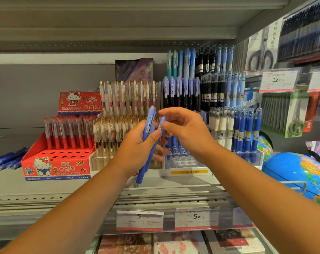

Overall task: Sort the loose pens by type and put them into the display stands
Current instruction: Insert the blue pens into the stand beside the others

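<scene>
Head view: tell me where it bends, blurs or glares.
Head view: wide-angle bending curves the shelf edges and stretches the forearms toward the corners; the globe and scissors packs at the right edge look soft; small print on the price tags is unreadable; the hands and blue pens are fairly sharp; lighting is even, no strong glare.

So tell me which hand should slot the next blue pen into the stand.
Right, probably. The right hand already pinches one blue pen by its top, directly before the blue pen stand. The left hand is gripping the remaining bundle.
</scene>
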